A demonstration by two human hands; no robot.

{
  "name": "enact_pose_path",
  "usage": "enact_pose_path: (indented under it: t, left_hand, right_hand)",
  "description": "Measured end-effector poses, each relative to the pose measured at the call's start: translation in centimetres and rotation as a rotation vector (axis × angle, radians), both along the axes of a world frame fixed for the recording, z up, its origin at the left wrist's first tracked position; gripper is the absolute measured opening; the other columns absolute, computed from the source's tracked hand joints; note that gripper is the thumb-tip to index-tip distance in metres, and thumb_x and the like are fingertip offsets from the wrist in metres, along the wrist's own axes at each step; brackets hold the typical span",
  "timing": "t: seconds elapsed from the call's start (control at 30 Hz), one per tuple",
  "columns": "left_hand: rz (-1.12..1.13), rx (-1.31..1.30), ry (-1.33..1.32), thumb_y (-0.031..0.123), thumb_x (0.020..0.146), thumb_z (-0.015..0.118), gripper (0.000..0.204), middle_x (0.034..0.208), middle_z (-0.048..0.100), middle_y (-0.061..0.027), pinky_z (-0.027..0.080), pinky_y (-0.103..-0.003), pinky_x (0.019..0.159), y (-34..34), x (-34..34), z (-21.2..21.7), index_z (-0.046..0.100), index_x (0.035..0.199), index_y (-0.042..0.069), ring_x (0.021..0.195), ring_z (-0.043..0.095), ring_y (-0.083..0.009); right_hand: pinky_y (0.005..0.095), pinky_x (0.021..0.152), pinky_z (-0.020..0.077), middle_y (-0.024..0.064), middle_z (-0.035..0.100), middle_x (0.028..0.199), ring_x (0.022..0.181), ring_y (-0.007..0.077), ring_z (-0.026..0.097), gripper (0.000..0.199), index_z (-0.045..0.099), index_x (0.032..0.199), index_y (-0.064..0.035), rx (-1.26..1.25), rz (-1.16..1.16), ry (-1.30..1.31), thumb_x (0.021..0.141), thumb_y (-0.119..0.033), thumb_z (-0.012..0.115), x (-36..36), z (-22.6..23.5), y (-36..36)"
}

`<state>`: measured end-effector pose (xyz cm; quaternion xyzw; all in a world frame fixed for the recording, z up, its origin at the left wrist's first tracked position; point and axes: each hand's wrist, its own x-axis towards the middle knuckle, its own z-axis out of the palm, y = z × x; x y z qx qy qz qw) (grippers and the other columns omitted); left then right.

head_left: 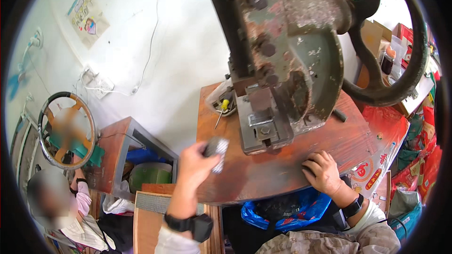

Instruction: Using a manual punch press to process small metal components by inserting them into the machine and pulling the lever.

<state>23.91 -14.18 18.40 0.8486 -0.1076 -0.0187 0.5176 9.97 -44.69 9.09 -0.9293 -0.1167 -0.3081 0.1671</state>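
My left hand (194,165) is closed around a bundle of small shiny metal pieces (219,154), held over the left front part of the wooden table (254,178). The bundle is blurred, so its exact kind is unclear. Palm down near the table's front edge rests my right hand (325,174), its fingers bent and slightly apart, with no object visible in them. Between and beyond both hands stands a worn green hand press (306,61). Its steel die block (264,124) sits low at the front, nearer my left hand.
A white container (217,98) with a yellow-handled screwdriver (225,105) stands left of the press. The press's large handwheel (416,66) juts out at right. A blue plastic bag (294,218) with metal bits hangs below the table edge. Another person (52,202) sits at far left by a wheel (42,127).
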Motion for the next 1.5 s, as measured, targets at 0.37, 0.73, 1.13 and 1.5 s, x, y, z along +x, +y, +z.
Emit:
enact_pose_path:
  t: [0.37, 0.73, 1.13, 1.5]
  left_hand:
    - [0.087, 0.376, -0.341, 0.031, 0.065, 0.072, 0.042, 0.087, 0.066, -0.0224, 0.050, -0.041, 0.076, -13.5, 5.0, 1.0, 0.067, 0.092, -0.001, 0.086, 0.064, -0.0369]
    - [-0.113, -0.205, -0.268, -0.002, 0.080, 0.051, 0.028, 0.094, 0.065, -0.0110, 0.047, -0.033, 0.073, -10.7, 7.4, -2.6, 0.063, 0.105, 0.000, 0.081, 0.060, -0.0222]
    - [-0.107, -0.095, -0.433, -0.003, 0.081, 0.054, 0.037, 0.117, 0.048, -0.0217, 0.040, -0.038, 0.094, -11.4, 6.7, -5.0, 0.058, 0.117, 0.006, 0.105, 0.050, -0.0320]
    - [-0.034, 0.006, -0.430, 0.000, 0.079, 0.056, 0.039, 0.108, 0.056, -0.0144, 0.037, -0.039, 0.097, -11.5, 6.4, -4.9, 0.058, 0.117, 0.009, 0.111, 0.046, -0.0328]
  right_hand:
    - [0.0377, 0.076, 0.0453, 0.0073, 0.057, 0.097, 0.091, 0.0257, 0.054, 0.021, 0.064, 0.087, -0.0081, 0.042, 0.041, -0.013, 0.070, -0.018, 0.070, -0.2, 0.1, -0.7]
    - [0.0412, 0.078, 0.0466, 0.0110, 0.057, 0.099, 0.091, 0.0300, 0.055, 0.024, 0.063, 0.090, -0.0045, 0.262, 0.150, -0.029, 0.069, -0.012, 0.072, 1.2, 1.5, -1.0]
    - [0.0430, 0.092, 0.0427, 0.0239, 0.050, 0.118, 0.110, 0.0383, 0.047, 0.076, 0.049, 0.117, 0.0053, 0.366, -0.048, -0.058, 0.060, -0.033, 0.081, 14.4, 6.7, 4.5]
    - [0.0379, 0.091, 0.0455, 0.0185, 0.058, 0.113, 0.105, 0.0326, 0.058, 0.077, 0.052, 0.120, 0.0030, 0.569, 0.113, 0.158, 0.057, -0.025, 0.085, 15.0, 7.2, 2.6]
